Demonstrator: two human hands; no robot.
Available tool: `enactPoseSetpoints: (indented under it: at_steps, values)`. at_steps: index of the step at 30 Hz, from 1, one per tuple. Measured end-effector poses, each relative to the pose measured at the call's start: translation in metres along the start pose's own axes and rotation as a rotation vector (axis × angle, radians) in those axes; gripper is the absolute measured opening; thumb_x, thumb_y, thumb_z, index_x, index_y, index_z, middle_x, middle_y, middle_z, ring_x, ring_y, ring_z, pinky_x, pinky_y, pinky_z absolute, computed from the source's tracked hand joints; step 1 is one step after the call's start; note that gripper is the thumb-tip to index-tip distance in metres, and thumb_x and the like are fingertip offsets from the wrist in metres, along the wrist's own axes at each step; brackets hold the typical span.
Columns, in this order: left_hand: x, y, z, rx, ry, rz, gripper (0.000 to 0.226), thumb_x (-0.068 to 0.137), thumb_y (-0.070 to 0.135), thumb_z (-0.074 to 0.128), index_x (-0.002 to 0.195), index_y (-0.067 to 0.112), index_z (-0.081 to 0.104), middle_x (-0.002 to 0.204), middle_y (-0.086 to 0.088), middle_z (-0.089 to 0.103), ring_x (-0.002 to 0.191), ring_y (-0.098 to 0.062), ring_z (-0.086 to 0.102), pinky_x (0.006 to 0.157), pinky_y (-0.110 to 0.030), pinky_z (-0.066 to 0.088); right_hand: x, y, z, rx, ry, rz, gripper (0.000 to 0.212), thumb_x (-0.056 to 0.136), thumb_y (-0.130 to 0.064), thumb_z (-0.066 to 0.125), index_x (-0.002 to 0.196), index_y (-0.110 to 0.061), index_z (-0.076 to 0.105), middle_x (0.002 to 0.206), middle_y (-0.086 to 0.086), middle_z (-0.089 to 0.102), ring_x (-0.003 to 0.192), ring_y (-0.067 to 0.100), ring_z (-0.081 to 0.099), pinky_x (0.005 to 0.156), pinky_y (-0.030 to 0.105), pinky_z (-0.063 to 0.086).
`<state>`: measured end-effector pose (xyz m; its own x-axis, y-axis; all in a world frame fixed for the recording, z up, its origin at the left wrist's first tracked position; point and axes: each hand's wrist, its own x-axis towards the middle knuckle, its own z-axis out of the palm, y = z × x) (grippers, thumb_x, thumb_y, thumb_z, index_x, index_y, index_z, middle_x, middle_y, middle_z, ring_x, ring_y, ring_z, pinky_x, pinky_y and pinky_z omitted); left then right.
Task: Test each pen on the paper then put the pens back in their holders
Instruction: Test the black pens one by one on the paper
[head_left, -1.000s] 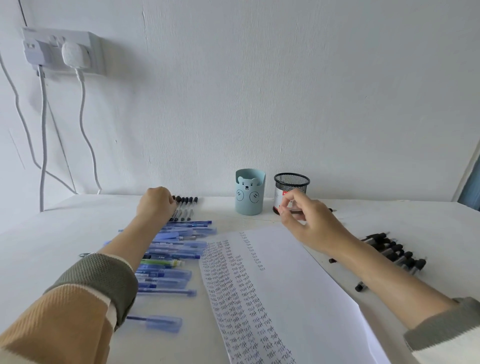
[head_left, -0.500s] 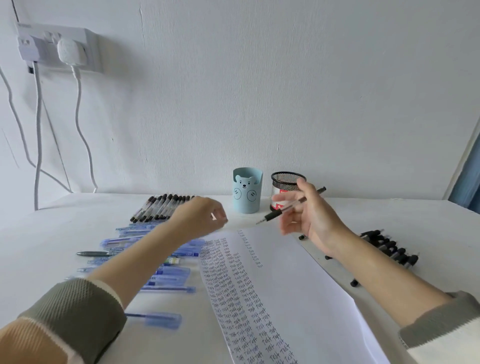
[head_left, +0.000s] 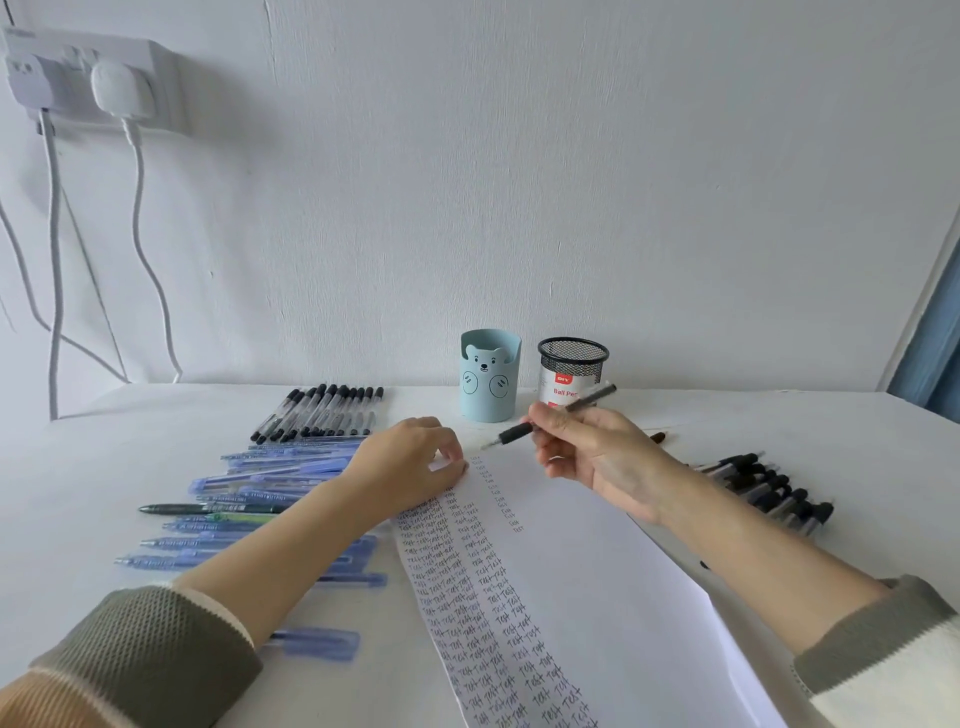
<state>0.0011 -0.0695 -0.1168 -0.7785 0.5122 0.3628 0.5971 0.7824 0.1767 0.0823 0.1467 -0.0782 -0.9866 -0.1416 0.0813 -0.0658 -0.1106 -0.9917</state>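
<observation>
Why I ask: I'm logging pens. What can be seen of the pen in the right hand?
The pen is slim, with a black grip near its pale tip and a dark rear end. The right hand pinches its middle. It slants, tip down-left near the paper's far edge, not touching, rear end in front of the mesh holder.

The left sleeve is ribbed knit: an olive cuff, a cream stripe, then tan. The right sleeve shows olive, then cream.
</observation>
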Motion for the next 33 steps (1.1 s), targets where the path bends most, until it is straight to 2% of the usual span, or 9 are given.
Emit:
enactPoseSetpoints:
  at_steps: [4, 6, 11, 16, 18, 21, 24, 27, 33]
  values:
    - [-0.002, 0.0, 0.001, -0.005, 0.013, 0.01, 0.021, 0.094, 0.044, 0.054, 0.102, 0.029, 0.065, 0.102, 0.017, 0.054, 0.094, -0.005, 0.054, 0.066, -0.026, 0.041, -0.003, 0.003, 0.003, -0.072, -0.071, 0.002, 0.011, 0.091, -0.017, 0.064, 0.09, -0.013, 0.054, 0.071, 0.01, 0.064, 0.056, 0.017, 0.059, 0.051, 0.023, 0.048]
    - [-0.002, 0.0, 0.002, -0.005, 0.018, 0.007, 0.021, 0.094, 0.043, 0.054, 0.103, 0.028, 0.065, 0.103, 0.015, 0.056, 0.095, -0.005, 0.054, 0.066, -0.026, 0.042, -0.003, 0.01, 0.004, -0.149, -0.078, -0.035, 0.018, 0.088, -0.006, 0.067, 0.082, -0.015, 0.052, 0.065, 0.006, 0.061, 0.054, 0.015, 0.054, 0.049, 0.023, 0.044]
    - [-0.003, 0.002, 0.002, 0.008, 0.028, -0.002, 0.022, 0.094, 0.043, 0.053, 0.104, 0.027, 0.065, 0.107, 0.013, 0.057, 0.099, -0.008, 0.054, 0.069, -0.026, 0.041, -0.005, 0.022, 0.01, -0.38, -0.11, 0.016, 0.01, 0.092, -0.007, 0.063, 0.084, -0.013, 0.062, 0.07, 0.006, 0.068, 0.06, 0.013, 0.056, 0.053, 0.021, 0.044]
    - [-0.004, 0.002, 0.002, -0.001, 0.028, 0.001, 0.022, 0.094, 0.043, 0.053, 0.104, 0.027, 0.065, 0.107, 0.013, 0.058, 0.098, -0.007, 0.055, 0.069, -0.027, 0.044, -0.004, 0.031, 0.015, -0.598, 0.047, 0.004, 0.038, 0.083, -0.02, 0.076, 0.058, -0.02, 0.047, 0.051, 0.0, 0.056, 0.045, 0.011, 0.043, 0.044, 0.019, 0.033]
    - [-0.004, 0.002, 0.002, 0.001, 0.024, 0.002, 0.022, 0.094, 0.042, 0.053, 0.104, 0.027, 0.065, 0.107, 0.013, 0.058, 0.098, -0.007, 0.054, 0.069, -0.027, 0.043, -0.004, 0.037, 0.016, -0.597, 0.131, -0.016, 0.045, 0.08, -0.011, 0.069, 0.048, -0.019, 0.039, 0.042, -0.003, 0.045, 0.041, 0.013, 0.035, 0.045, 0.02, 0.031]
    - [-0.004, 0.002, 0.002, -0.008, 0.024, 0.002, 0.022, 0.094, 0.042, 0.052, 0.104, 0.027, 0.065, 0.106, 0.012, 0.058, 0.098, -0.008, 0.054, 0.072, -0.029, 0.045, -0.004, 0.043, 0.018, -0.589, 0.152, -0.061, 0.045, 0.078, -0.005, 0.064, 0.047, -0.019, 0.035, 0.039, -0.007, 0.037, 0.04, 0.01, 0.033, 0.049, 0.021, 0.04]
    - [-0.003, 0.002, 0.002, -0.007, 0.024, -0.002, 0.022, 0.094, 0.042, 0.053, 0.104, 0.027, 0.064, 0.106, 0.012, 0.058, 0.097, -0.008, 0.053, 0.072, -0.028, 0.045, -0.004, 0.043, 0.018, -0.561, 0.145, -0.068, 0.043, 0.079, 0.0, 0.064, 0.05, -0.016, 0.037, 0.038, -0.007, 0.041, 0.041, 0.011, 0.038, 0.048, 0.02, 0.043]
    - [-0.003, 0.002, 0.002, -0.001, 0.024, 0.003, 0.022, 0.094, 0.043, 0.053, 0.104, 0.027, 0.064, 0.106, 0.012, 0.058, 0.097, -0.008, 0.053, 0.072, -0.028, 0.046, -0.005, 0.043, 0.018, -0.559, 0.132, -0.065, 0.04, 0.081, -0.002, 0.065, 0.052, -0.015, 0.041, 0.04, 0.001, 0.047, 0.039, 0.011, 0.044, 0.041, 0.017, 0.036]
    - [-0.004, 0.002, 0.002, 0.003, 0.025, 0.016, 0.023, 0.094, 0.043, 0.052, 0.105, 0.026, 0.064, 0.107, 0.011, 0.059, 0.098, -0.008, 0.054, 0.073, -0.029, 0.048, -0.005, 0.043, 0.018, -0.551, 0.118, -0.059, 0.042, 0.082, -0.003, 0.067, 0.05, -0.017, 0.042, 0.042, 0.005, 0.049, 0.038, 0.012, 0.043, 0.042, 0.018, 0.037]
